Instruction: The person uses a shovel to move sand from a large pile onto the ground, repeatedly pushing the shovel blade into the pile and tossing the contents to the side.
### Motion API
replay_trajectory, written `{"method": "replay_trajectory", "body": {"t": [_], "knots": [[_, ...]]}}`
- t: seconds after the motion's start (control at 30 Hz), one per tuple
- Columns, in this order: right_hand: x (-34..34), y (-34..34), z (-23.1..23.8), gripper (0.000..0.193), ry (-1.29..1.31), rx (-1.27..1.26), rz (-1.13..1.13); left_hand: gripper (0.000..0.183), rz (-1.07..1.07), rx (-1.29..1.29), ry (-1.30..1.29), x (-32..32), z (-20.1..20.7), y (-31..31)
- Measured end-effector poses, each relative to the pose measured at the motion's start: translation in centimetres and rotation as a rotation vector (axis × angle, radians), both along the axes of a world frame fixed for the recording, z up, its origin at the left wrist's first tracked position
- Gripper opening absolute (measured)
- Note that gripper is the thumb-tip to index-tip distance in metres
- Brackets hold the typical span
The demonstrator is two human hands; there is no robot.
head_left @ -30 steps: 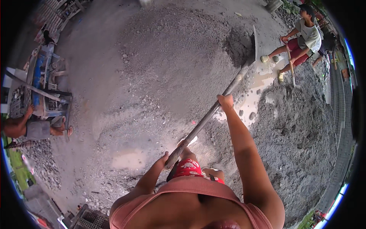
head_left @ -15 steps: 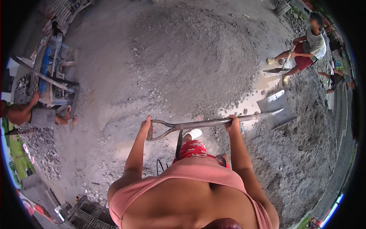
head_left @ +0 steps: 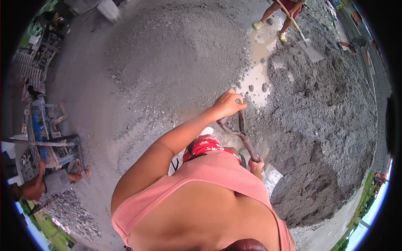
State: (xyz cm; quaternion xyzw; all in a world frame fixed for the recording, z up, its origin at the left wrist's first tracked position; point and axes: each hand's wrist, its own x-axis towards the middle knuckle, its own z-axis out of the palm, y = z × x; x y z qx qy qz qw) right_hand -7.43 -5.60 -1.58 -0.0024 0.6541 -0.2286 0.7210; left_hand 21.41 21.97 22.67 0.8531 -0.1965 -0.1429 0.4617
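My left hand (head_left: 229, 103) is stretched across to the front right, its fingers closed round the top of a shovel's (head_left: 248, 145) forked handle. Farther down, at my right side, my right hand (head_left: 256, 165) grips the shaft. The shovel slants from the handle out front back toward my right hip. Its flat metal blade (head_left: 273, 177) shows just past my right hand, next to a wet grey mound (head_left: 312, 178); my body hides part of the blade.
A puddle (head_left: 256, 83) with stones lies ahead, beside a broad gravelly heap (head_left: 176, 58). Another person (head_left: 289, 8) holds a shovel at the upper right. Someone (head_left: 58, 182) is by a blue frame (head_left: 39, 129) at left; a striped-clad person (head_left: 360, 42) is far right.
The shovel has swung from level across my front to slanting at my right, blade drawn back. My left hand has moved forward and right. The co-worker's shovel blade has moved onto the grey mound.
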Motion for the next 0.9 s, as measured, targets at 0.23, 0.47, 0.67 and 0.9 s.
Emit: {"method": "replay_trajectory", "body": {"t": [0.23, 0.47, 0.67, 0.9], "knots": [[-9.2, 1.5, 0.5, 0.022, -0.112, -0.031, -0.349, 0.026, -0.907, -0.315, -0.126, -10.5, 2.6, -15.9], [-17.1, 7.3, 2.7, 0.036, -0.074, -0.286, -0.085, 0.041, -1.559, 0.040, 0.059, -19.4, 2.0, -21.7], [-13.9, 12.1, 16.6, 0.048, -0.447, 0.043, -0.284, 0.035, -1.423, 0.070, 0.886, -17.6, 0.0, -19.8], [-12.1, 16.7, 20.7, 0.023, 0.029, -0.134, -0.189, 0.037, -1.765, 0.142, 1.004, -15.9, -0.8, -21.6]]}}
